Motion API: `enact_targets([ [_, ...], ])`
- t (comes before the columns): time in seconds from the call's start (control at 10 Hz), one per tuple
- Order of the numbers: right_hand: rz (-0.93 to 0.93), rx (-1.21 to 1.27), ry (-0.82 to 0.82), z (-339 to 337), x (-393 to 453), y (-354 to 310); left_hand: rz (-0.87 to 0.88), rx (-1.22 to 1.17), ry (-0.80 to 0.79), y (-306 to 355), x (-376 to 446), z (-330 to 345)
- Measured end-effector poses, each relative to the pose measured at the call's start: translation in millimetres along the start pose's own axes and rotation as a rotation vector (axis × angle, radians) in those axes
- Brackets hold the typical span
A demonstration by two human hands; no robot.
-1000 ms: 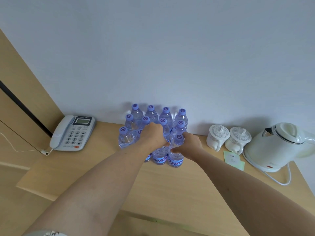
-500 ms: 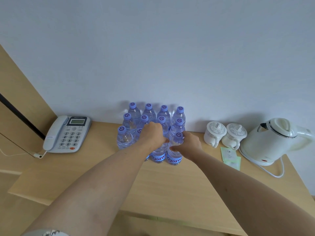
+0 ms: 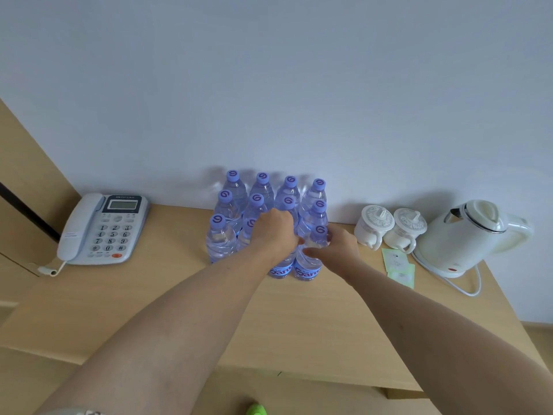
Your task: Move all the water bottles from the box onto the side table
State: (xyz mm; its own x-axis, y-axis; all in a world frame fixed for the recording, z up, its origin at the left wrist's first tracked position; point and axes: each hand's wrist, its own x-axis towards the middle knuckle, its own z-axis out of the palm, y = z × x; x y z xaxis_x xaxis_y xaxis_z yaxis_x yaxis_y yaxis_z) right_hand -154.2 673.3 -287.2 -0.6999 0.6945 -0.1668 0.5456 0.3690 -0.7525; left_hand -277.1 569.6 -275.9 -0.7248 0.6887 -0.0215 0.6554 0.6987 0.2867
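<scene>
Several clear water bottles with purple caps stand in tight rows on the wooden side table point(image 3: 167, 298), against the wall. My left hand point(image 3: 273, 233) is closed over the top of a front-row bottle point(image 3: 281, 266) whose cap it hides. My right hand point(image 3: 336, 248) grips the neck of the front right bottle point(image 3: 311, 262), its cap visible above my fingers. Both bottles stand on the table, touching the others. The box is out of view.
A grey desk phone point(image 3: 103, 227) sits at the table's left. Two white lidded mugs point(image 3: 389, 227), green paper sachets point(image 3: 399, 266) and a white electric kettle point(image 3: 468, 236) with its cord stand at the right. A wooden panel rises at far left.
My hands keep the same holds on the two front bottles. The view has shifted slightly, so everything sits a little lower and left in frame.
</scene>
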Motion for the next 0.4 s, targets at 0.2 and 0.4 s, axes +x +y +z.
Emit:
enact_targets([
  [0.2, -0.007, -0.088, -0.001, -1.0, -12.1, -5.3, 0.031, -0.046, 0.054, 4.8, -14.4, -12.9],
  [0.4, -0.110, -0.187, 0.069, -22.7, -48.9, -21.5, 0.063, -0.043, 0.117, 19.0, -49.4, -44.9],
])
